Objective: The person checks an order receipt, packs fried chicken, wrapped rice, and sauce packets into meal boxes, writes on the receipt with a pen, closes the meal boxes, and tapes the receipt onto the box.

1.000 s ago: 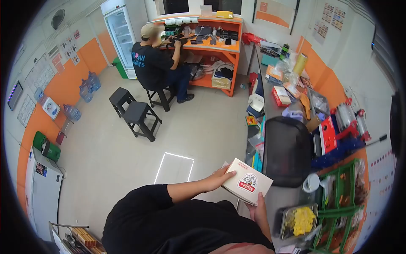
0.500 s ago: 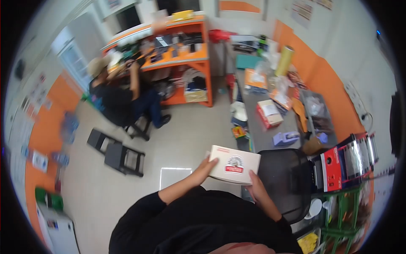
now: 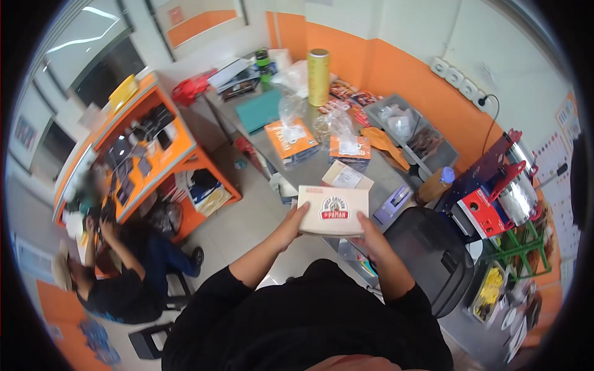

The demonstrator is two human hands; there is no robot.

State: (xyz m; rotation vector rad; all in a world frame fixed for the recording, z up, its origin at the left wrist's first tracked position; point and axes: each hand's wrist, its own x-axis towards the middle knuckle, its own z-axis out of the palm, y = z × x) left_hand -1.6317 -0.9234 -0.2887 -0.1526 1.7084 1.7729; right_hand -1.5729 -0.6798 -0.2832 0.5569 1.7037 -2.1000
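Observation:
Between my two hands is a cream cardboard food box with a round chicken logo and a red label, held roughly level in front of my body. My left hand grips its left side, thumb on top. On the right side my right hand holds it the same way, with the fingers partly hidden underneath. Just beyond the box, on the grey table, is another carton with a white label, partly covered by the held box. A purple tape dispenser stands to its right.
Orange packs, a yellow roll and a grey bin crowd the table. A black chair is close on my right. To the left, a seated person works at an orange bench.
My view has turned right toward the grey table. The box, still in both hands, has come nearer the table and now overlaps the labelled carton; the seated person appears further left.

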